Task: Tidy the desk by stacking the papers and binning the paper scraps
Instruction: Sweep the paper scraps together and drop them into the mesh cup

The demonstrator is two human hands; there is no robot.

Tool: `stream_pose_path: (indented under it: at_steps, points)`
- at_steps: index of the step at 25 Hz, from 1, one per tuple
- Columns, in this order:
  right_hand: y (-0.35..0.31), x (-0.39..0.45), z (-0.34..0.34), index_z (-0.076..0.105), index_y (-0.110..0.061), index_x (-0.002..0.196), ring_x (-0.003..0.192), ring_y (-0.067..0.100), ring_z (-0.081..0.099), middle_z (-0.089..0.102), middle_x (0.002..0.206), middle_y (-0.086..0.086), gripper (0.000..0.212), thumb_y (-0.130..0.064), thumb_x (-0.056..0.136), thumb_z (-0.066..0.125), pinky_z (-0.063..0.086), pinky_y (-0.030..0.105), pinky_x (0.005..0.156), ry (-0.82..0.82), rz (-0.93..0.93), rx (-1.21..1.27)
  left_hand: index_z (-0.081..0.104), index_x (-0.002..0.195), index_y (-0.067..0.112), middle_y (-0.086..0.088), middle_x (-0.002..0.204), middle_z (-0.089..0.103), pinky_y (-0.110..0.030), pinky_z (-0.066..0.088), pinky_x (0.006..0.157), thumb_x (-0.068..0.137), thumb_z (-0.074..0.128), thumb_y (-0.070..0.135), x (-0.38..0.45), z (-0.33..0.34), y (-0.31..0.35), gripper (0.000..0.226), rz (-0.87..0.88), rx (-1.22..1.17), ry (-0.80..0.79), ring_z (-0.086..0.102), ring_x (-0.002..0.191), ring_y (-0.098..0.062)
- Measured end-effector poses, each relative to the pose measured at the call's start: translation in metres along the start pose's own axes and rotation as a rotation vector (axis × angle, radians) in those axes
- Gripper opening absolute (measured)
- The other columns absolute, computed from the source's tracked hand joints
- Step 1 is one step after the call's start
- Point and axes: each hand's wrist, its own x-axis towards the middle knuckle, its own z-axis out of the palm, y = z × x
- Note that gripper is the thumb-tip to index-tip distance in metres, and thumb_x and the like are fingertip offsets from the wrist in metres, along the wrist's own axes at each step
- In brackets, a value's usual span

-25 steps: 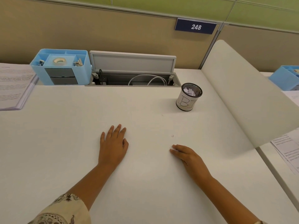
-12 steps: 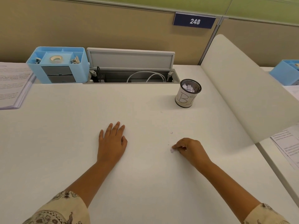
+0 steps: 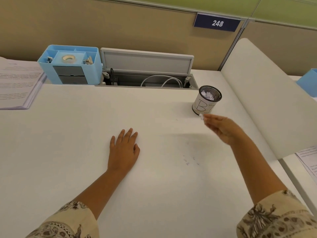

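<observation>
Her right hand (image 3: 221,128) pinches a paper scrap (image 3: 201,116) beside the bin (image 3: 206,100); left hand (image 3: 123,148) lies flat, fingers straight, on the worktop (image 3: 77,143).

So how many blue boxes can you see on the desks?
2. One blue organizer box sits at the back left beside the paper stack; another blue box peeks in at the right edge, mostly cut off.

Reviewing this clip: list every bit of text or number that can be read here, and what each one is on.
"248": white digits on the dark blue sign on the partition.
"BI": handwritten on the label of the mesh cup; any further letters are out of sight.
Printed lines on the paper stack at left: too small to read.
Printed sheet at the right edge: too small to read.
</observation>
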Motion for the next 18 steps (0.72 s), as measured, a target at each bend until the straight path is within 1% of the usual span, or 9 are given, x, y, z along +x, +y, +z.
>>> stream_pose_path:
  at_steps: [2,5,7,8,10,12,15,17,18]
  points:
    - [-0.031,0.018,-0.001,0.076,-0.015,0.068,0.073,-0.001,0.068,0.074,0.074,-0.008,0.012,-0.011,0.057,0.072,0.053,0.011,0.068,0.027,-0.104,-0.04,0.052,0.129,0.015,-0.005,0.139,0.048,-0.051,0.028,0.105,0.086,0.02,0.033,0.0,0.0,0.0,0.057,-0.003,-0.004,-0.002,0.039,0.132,-0.027]
    - [-0.06,0.052,-0.005,0.071,-0.005,0.091,0.062,0.0,0.065,0.072,0.071,-0.005,0.015,-0.004,0.077,0.07,0.051,0.008,0.064,0.254,-0.235,-0.207,0.052,0.13,0.016,-0.005,0.139,0.048,-0.051,0.028,0.106,0.086,0.019,0.033,0.0,0.0,0.0,0.057,-0.003,-0.001,-0.006,0.039,0.132,-0.026]
    - [-0.066,0.072,-0.006,0.071,-0.006,0.1,0.057,-0.005,0.061,0.07,0.083,0.004,0.02,-0.009,0.08,0.069,0.043,0.001,0.057,0.422,-0.319,-0.519,0.051,0.131,0.016,-0.004,0.14,0.047,-0.051,0.027,0.106,0.086,0.019,0.034,0.001,0.0,0.0,0.058,-0.004,-0.002,-0.013,0.038,0.133,-0.026]
    - [-0.065,0.079,-0.007,0.071,-0.007,0.101,0.064,-0.005,0.061,0.07,0.09,0.008,0.021,-0.01,0.081,0.067,0.04,-0.001,0.056,0.446,-0.354,-0.716,0.051,0.13,0.016,-0.004,0.14,0.047,-0.051,0.027,0.106,0.086,0.019,0.034,0.0,0.0,0.0,0.058,-0.006,0.0,-0.012,0.038,0.133,-0.025]
    - [-0.063,0.088,-0.007,0.07,-0.006,0.104,0.09,0.013,0.064,0.069,0.104,0.012,0.023,-0.008,0.084,0.059,0.04,0.008,0.069,0.43,-0.414,-0.967,0.052,0.13,0.016,-0.004,0.14,0.047,-0.051,0.028,0.105,0.086,0.019,0.033,0.0,0.0,0.0,0.057,-0.007,0.003,-0.008,0.039,0.132,-0.025]
    - [-0.065,0.09,-0.005,0.069,-0.005,0.106,0.098,0.024,0.063,0.069,0.109,0.014,0.024,-0.005,0.085,0.057,0.042,0.019,0.078,0.443,-0.456,-0.984,0.053,0.129,0.016,-0.005,0.139,0.048,-0.051,0.029,0.105,0.086,0.02,0.033,0.0,-0.001,0.0,0.057,-0.005,0.002,-0.009,0.039,0.132,-0.026]
    - [-0.069,0.086,-0.003,0.066,-0.011,0.114,0.103,0.023,0.062,0.066,0.116,0.011,0.03,-0.014,0.084,0.063,0.047,0.027,0.081,0.387,-0.441,-1.023,0.052,0.13,0.016,-0.005,0.139,0.048,-0.051,0.029,0.105,0.086,0.019,0.034,0.001,-0.001,0.001,0.057,-0.004,0.009,-0.012,0.039,0.132,-0.026]
    - [-0.067,0.076,0.0,0.063,-0.017,0.118,0.111,0.023,0.058,0.062,0.122,0.008,0.03,-0.02,0.089,0.058,0.046,0.031,0.085,0.352,-0.459,-1.052,0.052,0.13,0.016,-0.004,0.14,0.047,-0.051,0.028,0.106,0.086,0.018,0.034,0.0,-0.001,0.0,0.058,-0.005,0.007,-0.014,0.038,0.132,-0.026]
    - [-0.064,0.067,0.004,0.062,-0.017,0.118,0.113,0.023,0.058,0.062,0.122,0.007,0.029,-0.021,0.091,0.053,0.045,0.031,0.089,0.37,-0.522,-1.029,0.052,0.13,0.016,-0.005,0.14,0.047,-0.051,0.028,0.106,0.086,0.019,0.034,0.0,-0.001,0.0,0.058,-0.004,0.005,-0.014,0.038,0.133,-0.026]
